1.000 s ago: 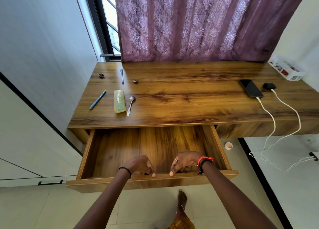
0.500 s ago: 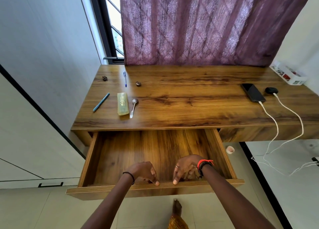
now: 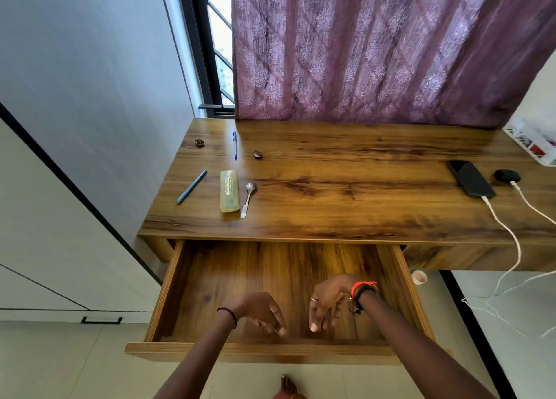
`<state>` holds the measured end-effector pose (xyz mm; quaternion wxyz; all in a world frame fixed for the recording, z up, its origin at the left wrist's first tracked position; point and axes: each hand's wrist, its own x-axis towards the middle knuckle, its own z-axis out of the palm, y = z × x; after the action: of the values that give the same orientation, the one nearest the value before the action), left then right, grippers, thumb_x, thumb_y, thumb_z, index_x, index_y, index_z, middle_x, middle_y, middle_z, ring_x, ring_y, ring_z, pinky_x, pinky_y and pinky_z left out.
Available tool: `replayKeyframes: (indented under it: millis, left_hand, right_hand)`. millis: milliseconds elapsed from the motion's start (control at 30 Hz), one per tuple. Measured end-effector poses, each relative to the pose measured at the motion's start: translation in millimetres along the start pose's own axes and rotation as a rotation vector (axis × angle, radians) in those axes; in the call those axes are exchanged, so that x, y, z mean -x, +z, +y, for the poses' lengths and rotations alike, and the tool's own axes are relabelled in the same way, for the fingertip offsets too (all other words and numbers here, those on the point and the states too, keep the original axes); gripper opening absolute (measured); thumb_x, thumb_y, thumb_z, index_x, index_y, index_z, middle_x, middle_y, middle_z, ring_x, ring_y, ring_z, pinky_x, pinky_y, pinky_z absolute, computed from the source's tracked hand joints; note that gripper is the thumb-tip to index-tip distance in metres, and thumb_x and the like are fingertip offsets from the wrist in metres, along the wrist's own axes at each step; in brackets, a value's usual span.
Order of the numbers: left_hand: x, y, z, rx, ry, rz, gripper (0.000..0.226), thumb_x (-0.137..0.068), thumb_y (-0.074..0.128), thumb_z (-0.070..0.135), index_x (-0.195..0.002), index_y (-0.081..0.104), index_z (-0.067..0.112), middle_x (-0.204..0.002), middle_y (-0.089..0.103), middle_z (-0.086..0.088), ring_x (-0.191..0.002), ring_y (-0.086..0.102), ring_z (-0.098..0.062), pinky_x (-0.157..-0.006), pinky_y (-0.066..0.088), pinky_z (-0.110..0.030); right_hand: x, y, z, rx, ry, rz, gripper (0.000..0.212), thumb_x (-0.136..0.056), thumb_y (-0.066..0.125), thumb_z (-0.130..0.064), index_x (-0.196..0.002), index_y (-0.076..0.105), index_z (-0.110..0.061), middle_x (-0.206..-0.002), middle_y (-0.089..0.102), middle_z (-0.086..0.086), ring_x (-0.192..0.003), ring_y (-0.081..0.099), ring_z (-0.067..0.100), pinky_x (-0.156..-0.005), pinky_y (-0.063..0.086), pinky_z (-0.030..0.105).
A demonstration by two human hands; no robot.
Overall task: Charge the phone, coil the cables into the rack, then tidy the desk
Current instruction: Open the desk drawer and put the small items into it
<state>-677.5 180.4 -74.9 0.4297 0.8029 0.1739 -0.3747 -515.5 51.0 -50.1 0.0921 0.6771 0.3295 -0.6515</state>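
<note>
**Head view, desk with open drawer.**

- A purple curtain (image 3: 391,50) hangs behind the desk's rear edge.
- The wooden desk (image 3: 346,194) spans the view.
- Its drawer (image 3: 210,293) stands open below the desk's front edge.
- Two white cables (image 3: 484,199) trail off the desk's right front edge to the floor.
- A white rack (image 3: 532,143), partly cropped, sits at the desk's far right corner.
- The phone (image 3: 471,178) lies face up at the desk's right end, with one cable plugged into its near end. It is well apart from both hands.
- The left hand (image 3: 258,308) and right hand (image 3: 329,299) hang side by side over the drawer, below the desk's front edge. Their fingers are loosely curled downward and grasp nothing. Motion blur hides whether the fingertips touch the wood.
- A yellow case (image 3: 229,190) lies on the desk's left half.
- A teal pen (image 3: 191,186) lies to the left of the case, and a spoon (image 3: 248,198) just to its right.
- A blue pen (image 3: 235,145) lies toward the desk's rear left.
- A black oval object (image 3: 507,175) beside the phone takes the second cable.
</note>
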Motion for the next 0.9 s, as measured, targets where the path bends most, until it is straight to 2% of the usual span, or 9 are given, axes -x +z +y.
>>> replayKeyframes:
  millis: [133,300,333,400,467,600,767,900]
  left_hand:
    - [17,-44,-7,0.241,0.002,0.146,0.021,-0.095,0.048,0.019,-0.109,0.064,0.017,-0.107,0.067,-0.002,-0.085,0.062,-0.004,-0.074,0.049,-0.018]
    - [39,-110,-23,0.595,0.044,0.421,0.020,-0.095,0.050,0.024,-0.102,0.063,0.011,-0.085,0.067,0.001,-0.072,0.063,-0.006,-0.062,0.049,-0.016]
    - [40,-120,-27,0.664,0.069,0.514,0.020,-0.095,0.050,0.023,-0.101,0.063,0.009,-0.086,0.067,-0.002,-0.073,0.063,-0.008,-0.062,0.050,-0.017]
    - [35,-138,-36,0.711,0.074,0.801,0.018,-0.096,0.049,0.021,-0.100,0.062,0.009,-0.093,0.066,-0.008,-0.078,0.063,-0.012,-0.066,0.050,-0.020]
    - [26,-151,-40,0.698,0.013,1.053,0.020,-0.096,0.048,0.021,-0.106,0.058,0.006,-0.097,0.065,-0.011,-0.081,0.062,-0.016,-0.065,0.050,-0.021]
    - [3,-175,-59,0.648,-0.122,1.361,0.023,-0.095,0.049,0.022,-0.106,0.057,0.004,-0.101,0.065,-0.016,-0.092,0.061,-0.029,-0.076,0.046,-0.034]
    - [-17,-189,-97,0.474,-0.140,1.437,0.015,-0.093,0.050,0.014,-0.100,0.058,0.003,-0.103,0.059,-0.019,-0.098,0.055,-0.031,-0.083,0.042,-0.036]
    - [-19,-192,-118,0.233,-0.053,1.431,0.009,-0.093,0.049,0.012,-0.098,0.056,0.010,-0.099,0.055,-0.009,-0.095,0.052,-0.025,-0.083,0.044,-0.034]
  right_hand:
    - [3,-38,-13,-0.059,-0.158,0.086,0.004,-0.084,0.068,-0.023,-0.086,0.067,-0.019,-0.088,0.067,-0.002,-0.079,0.064,0.006,-0.074,0.051,0.019]
    - [6,-85,-30,-0.223,-0.367,0.231,0.004,-0.086,0.065,-0.017,-0.085,0.064,-0.014,-0.087,0.066,0.004,-0.075,0.062,0.009,-0.068,0.051,0.018]
    - [4,-92,-34,-0.270,-0.398,0.251,0.004,-0.086,0.065,-0.017,-0.086,0.063,-0.013,-0.086,0.066,0.004,-0.074,0.063,0.009,-0.067,0.052,0.017]
    - [-1,-109,-46,-0.343,-0.450,0.305,0.003,-0.087,0.064,-0.013,-0.086,0.062,-0.011,-0.081,0.066,0.005,-0.069,0.063,0.009,-0.063,0.053,0.017]
    - [-9,-120,-60,-0.454,-0.487,0.380,0.003,-0.088,0.061,-0.006,-0.085,0.060,-0.008,-0.077,0.064,0.007,-0.064,0.062,0.009,-0.060,0.053,0.017]
    - [-32,-136,-95,-0.682,-0.511,0.622,0.012,-0.089,0.049,0.007,-0.086,0.054,-0.003,-0.072,0.057,0.008,-0.061,0.056,0.013,-0.054,0.052,0.017]
    - [-65,-151,-137,-0.791,-0.413,0.869,0.014,-0.087,0.051,0.002,-0.078,0.056,-0.007,-0.069,0.059,0.009,-0.054,0.054,0.012,-0.054,0.050,0.023]
    - [-84,-163,-161,-0.832,-0.357,0.996,0.014,-0.084,0.064,-0.015,-0.072,0.058,-0.010,-0.069,0.063,0.008,-0.058,0.058,0.017,-0.062,0.055,0.033]
